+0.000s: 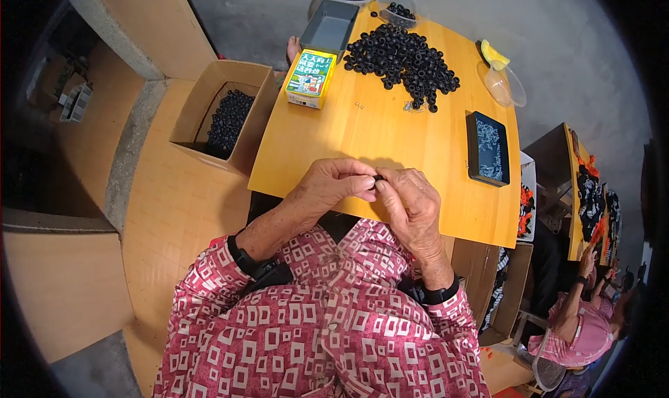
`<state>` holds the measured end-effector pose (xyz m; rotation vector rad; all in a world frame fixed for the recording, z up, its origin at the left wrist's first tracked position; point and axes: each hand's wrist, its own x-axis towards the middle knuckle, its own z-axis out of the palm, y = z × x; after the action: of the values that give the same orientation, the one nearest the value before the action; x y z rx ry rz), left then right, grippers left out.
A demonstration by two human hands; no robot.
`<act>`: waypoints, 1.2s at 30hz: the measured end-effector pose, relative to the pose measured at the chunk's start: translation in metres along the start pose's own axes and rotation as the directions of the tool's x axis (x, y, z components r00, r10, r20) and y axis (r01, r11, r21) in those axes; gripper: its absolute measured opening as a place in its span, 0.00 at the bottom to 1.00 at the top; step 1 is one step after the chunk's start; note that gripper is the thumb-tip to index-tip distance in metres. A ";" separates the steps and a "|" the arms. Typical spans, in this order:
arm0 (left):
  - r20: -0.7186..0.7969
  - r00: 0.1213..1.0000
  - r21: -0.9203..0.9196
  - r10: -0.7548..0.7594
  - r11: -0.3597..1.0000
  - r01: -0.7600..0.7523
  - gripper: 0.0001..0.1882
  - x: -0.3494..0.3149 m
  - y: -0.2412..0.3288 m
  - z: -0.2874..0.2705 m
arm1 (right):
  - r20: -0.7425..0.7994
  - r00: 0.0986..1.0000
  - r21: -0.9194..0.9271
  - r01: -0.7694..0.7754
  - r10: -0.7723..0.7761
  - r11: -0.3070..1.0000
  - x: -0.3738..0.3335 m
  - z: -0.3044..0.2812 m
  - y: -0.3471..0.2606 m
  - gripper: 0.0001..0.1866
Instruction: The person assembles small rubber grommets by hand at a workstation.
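Over the near edge of the yellow wooden table (313,137), my left hand (331,185) and my right hand (416,201) meet fingertip to fingertip. Both pinch one small black round part (378,178), mostly covered by the fingers. Farther up the table lies a heap of similar black ring-shaped parts (404,60), with a few small clear pieces (412,106) at its near side. Right of my hands, a black tray (472,147) holds many small, pale, shiny pieces.
At the table's left edge stand a yellow-green carton (310,81) and a grey bin (329,25). A cardboard box (258,109) of black parts sits lower left. Clear plastic bowls (512,88) lie at the far edges. A co-worker (578,328) sits at another table on the right.
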<state>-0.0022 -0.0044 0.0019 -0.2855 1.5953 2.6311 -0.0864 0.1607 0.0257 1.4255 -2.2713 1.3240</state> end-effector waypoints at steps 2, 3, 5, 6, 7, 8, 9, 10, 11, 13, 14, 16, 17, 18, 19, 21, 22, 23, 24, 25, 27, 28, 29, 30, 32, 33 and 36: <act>-0.001 1.000 0.019 -0.004 1.000 0.004 0.13 -0.002 0.002 0.003 | 0.011 1.000 0.017 -0.015 0.014 1.000 -0.001 0.000 0.003 0.09; -0.012 1.000 0.039 -0.001 0.999 0.001 0.13 -0.003 0.003 0.003 | 0.026 0.999 0.040 -0.021 0.020 0.999 0.000 0.000 0.005 0.09; -0.012 1.000 0.048 0.008 0.999 -0.008 0.13 -0.003 0.001 0.005 | 0.021 1.000 0.031 0.008 -0.009 0.999 0.000 -0.002 0.005 0.08; -0.001 1.000 0.059 0.013 0.998 -0.013 0.13 -0.002 0.002 0.005 | 0.009 0.999 0.014 0.032 -0.032 0.999 0.001 -0.003 0.003 0.08; -0.004 0.999 0.025 0.032 0.999 -0.032 0.13 0.000 -0.004 0.004 | 0.009 0.999 0.045 0.046 -0.046 0.998 0.001 -0.003 0.001 0.08; -0.004 1.000 -0.002 0.019 1.000 -0.019 0.13 0.001 -0.007 0.005 | -0.004 0.999 0.009 0.044 -0.044 0.999 -0.001 -0.005 0.000 0.07; 0.002 1.000 -0.031 0.005 0.999 -0.005 0.13 0.002 -0.007 0.005 | -0.017 0.999 -0.030 0.038 -0.038 0.999 -0.001 -0.006 -0.001 0.07; -0.027 1.000 -0.022 0.011 1.000 -0.012 0.13 0.003 -0.009 0.004 | -0.013 0.999 -0.003 0.052 -0.052 0.999 -0.002 -0.004 -0.004 0.07; -0.022 1.000 -0.004 0.022 1.000 -0.022 0.13 0.004 -0.011 0.002 | -0.022 0.998 -0.031 0.053 -0.054 0.998 -0.002 -0.001 -0.007 0.07; -0.013 0.999 0.006 0.031 1.000 -0.031 0.13 0.003 -0.012 0.000 | -0.028 0.998 -0.066 0.051 -0.053 0.997 -0.002 -0.001 -0.005 0.06; -0.013 0.999 0.003 0.043 0.999 -0.043 0.13 0.001 -0.012 -0.001 | -0.019 1.000 -0.020 0.015 -0.016 1.000 -0.002 0.000 -0.004 0.07; -0.015 0.998 -0.008 0.058 0.998 -0.058 0.12 0.001 -0.013 0.001 | 0.000 1.000 0.023 -0.019 0.019 1.000 -0.002 0.000 -0.001 0.07; -0.046 0.997 -0.029 0.065 0.997 -0.066 0.12 -0.001 -0.012 0.001 | 0.009 1.000 0.036 -0.018 0.018 0.999 -0.001 0.001 -0.002 0.07; -0.068 0.995 -0.047 0.069 0.996 -0.072 0.11 -0.001 -0.010 -0.002 | 0.010 1.000 0.045 -0.021 0.020 0.999 0.001 0.005 -0.003 0.06; -0.069 0.995 -0.048 0.068 0.996 -0.071 0.11 0.001 -0.011 -0.002 | 0.012 1.000 0.045 -0.021 0.021 0.999 0.000 0.003 -0.004 0.06; -0.001 0.999 -0.037 0.054 0.998 -0.054 0.11 0.006 -0.015 0.000 | 0.014 0.996 0.014 -0.087 0.087 0.996 -0.002 -0.004 -0.005 0.06; 0.014 0.999 -0.036 0.042 0.998 -0.041 0.11 0.005 -0.013 0.001 | 0.000 0.995 0.011 -0.100 0.100 0.995 -0.003 -0.003 -0.005 0.05; 0.009 0.999 -0.037 0.041 0.998 -0.040 0.11 0.005 -0.013 -0.003 | 0.004 0.995 0.014 -0.100 0.100 0.995 -0.002 0.000 -0.005 0.05; 0.016 0.998 -0.013 0.065 0.998 -0.064 0.11 0.005 -0.015 -0.004 | 0.003 0.999 -0.019 -0.043 0.043 0.999 -0.002 0.000 -0.004 0.06; 0.025 0.996 0.011 0.088 0.996 -0.088 0.11 0.006 -0.017 -0.004 | 0.004 1.000 -0.054 0.013 -0.013 0.998 -0.001 0.000 -0.002 0.06; -0.008 0.995 0.034 0.095 0.995 -0.095 0.12 0.004 -0.016 -0.003 | 0.003 1.000 -0.069 0.012 -0.011 0.998 0.000 0.001 -0.003 0.06; -0.046 0.994 0.065 0.104 0.993 -0.101 0.12 0.003 -0.014 -0.001 | -0.003 0.999 -0.057 0.036 -0.036 0.998 0.001 0.002 -0.002 0.06; -0.031 0.994 0.054 0.102 0.994 -0.100 0.12 0.003 -0.013 0.002 | -0.010 0.998 -0.045 0.061 -0.061 0.997 0.001 0.001 0.000 0.07; -0.056 0.994 0.032 0.090 0.996 -0.088 0.12 0.002 -0.012 0.002 | -0.006 0.996 -0.067 0.085 -0.086 0.994 0.001 0.002 0.000 0.07; -0.070 0.996 0.007 0.050 0.999 -0.050 0.13 0.001 -0.008 0.003 | -0.007 0.997 -0.075 0.076 -0.077 0.994 -0.001 0.000 0.001 0.07; -0.063 0.997 0.005 0.049 0.999 -0.049 0.13 0.001 -0.007 0.002 | -0.007 0.997 -0.065 0.076 -0.077 0.995 -0.001 0.000 0.000 0.08; -0.063 0.997 0.024 0.040 0.999 -0.039 0.13 -0.001 -0.005 0.003 | -0.004 1.000 -0.032 0.030 -0.031 0.999 -0.002 -0.001 -0.001 0.08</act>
<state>-0.0013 0.0004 -0.0015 -0.3428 1.6656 2.6569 -0.0852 0.1626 0.0256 1.4393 -2.2479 1.2755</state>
